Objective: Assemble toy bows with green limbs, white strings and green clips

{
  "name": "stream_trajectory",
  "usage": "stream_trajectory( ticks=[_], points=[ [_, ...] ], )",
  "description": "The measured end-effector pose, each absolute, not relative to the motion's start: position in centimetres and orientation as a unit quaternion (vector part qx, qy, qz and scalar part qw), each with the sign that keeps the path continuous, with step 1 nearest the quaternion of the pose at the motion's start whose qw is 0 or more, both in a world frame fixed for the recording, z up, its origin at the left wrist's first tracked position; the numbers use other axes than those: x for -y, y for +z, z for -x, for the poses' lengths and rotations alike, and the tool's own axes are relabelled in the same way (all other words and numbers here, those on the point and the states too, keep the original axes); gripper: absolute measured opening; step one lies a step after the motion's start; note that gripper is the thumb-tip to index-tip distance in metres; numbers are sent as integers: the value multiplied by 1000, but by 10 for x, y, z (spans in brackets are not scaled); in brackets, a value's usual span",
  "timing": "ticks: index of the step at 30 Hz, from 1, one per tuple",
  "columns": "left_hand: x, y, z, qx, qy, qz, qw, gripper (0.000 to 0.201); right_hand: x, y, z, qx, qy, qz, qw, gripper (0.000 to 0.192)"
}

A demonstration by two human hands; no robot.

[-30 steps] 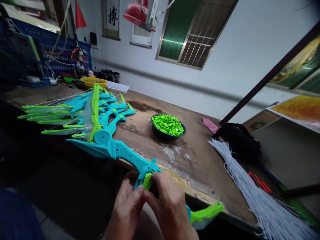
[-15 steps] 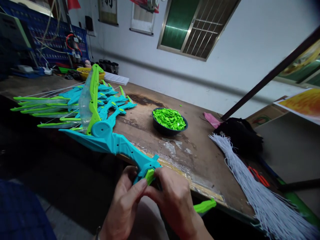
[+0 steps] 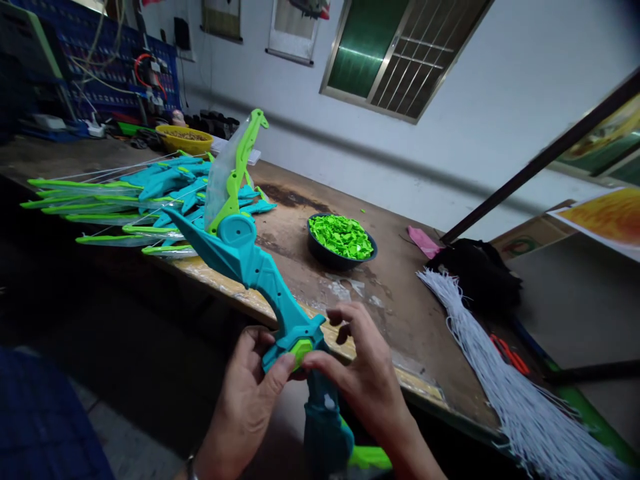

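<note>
A teal toy bow with bright green limbs stands tilted in front of me, its upper limb wrapped in clear film. My left hand grips the bow's middle, with the thumb against a green insert piece set in the teal body. At the insert's right side, my right hand has its thumb close to or touching the piece. Its other fingers are raised and spread away from the bow. The lower part of the bow hangs below the table edge, partly behind my right hand.
A dark bowl full of green pieces stands on the wooden table. Several similar bows are piled at the left, near a yellow bowl. At the right lie a bundle of white cords, red-handled scissors and a black cloth.
The bow has turned so its upper limb swings right and more upright. My right hand's fingers have lifted off the bow and opened. The left hand keeps its hold.
</note>
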State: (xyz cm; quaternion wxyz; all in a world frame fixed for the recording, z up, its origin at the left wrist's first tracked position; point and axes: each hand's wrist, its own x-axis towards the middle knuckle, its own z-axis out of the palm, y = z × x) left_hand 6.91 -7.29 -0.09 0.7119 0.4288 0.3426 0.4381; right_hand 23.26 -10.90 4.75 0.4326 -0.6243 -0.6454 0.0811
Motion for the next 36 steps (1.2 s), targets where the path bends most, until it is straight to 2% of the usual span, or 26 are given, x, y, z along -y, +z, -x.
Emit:
stream_trajectory(
  ticks=[2, 4, 6, 10, 13, 18, 22, 28, 33, 36],
  points=[
    [75, -3, -66, -336, 434, -448, 706, 33, 109, 46, -233, 575, 263, 612, 476, 52],
    [78, -4, -62, -329, 438, -459, 699, 33, 110, 42, -229, 499, 443, 557, 495, 49],
    [79, -5, -58, -312, 438, -452, 712, 39, 113, 39, -223, 452, 504, 523, 518, 44],
    [80, -2, -49, -303, 394, -434, 751, 55, 121, 36, -214, 454, 464, 530, 545, 38],
    [83, 0, -45, -325, 376, -442, 747, 53, 126, 36, -212, 473, 446, 540, 535, 37],
    [86, 2, -41, -333, 364, -456, 741, 46, 134, 32, -215, 522, 350, 592, 505, 50],
    [87, 1, -43, -323, 378, -422, 758, 43, 138, 29, -216, 521, 370, 588, 496, 50],
    [94, -7, -41, -359, 397, -455, 712, 47, 134, 25, -213, 520, 392, 591, 476, 39],
    [87, -10, -38, -369, 382, -549, 645, 42, 128, 23, -205, 531, 358, 615, 459, 31],
    [74, -8, -35, -348, 358, -573, 650, 41, 119, 24, -202, 545, 326, 623, 457, 24]
  ],
)
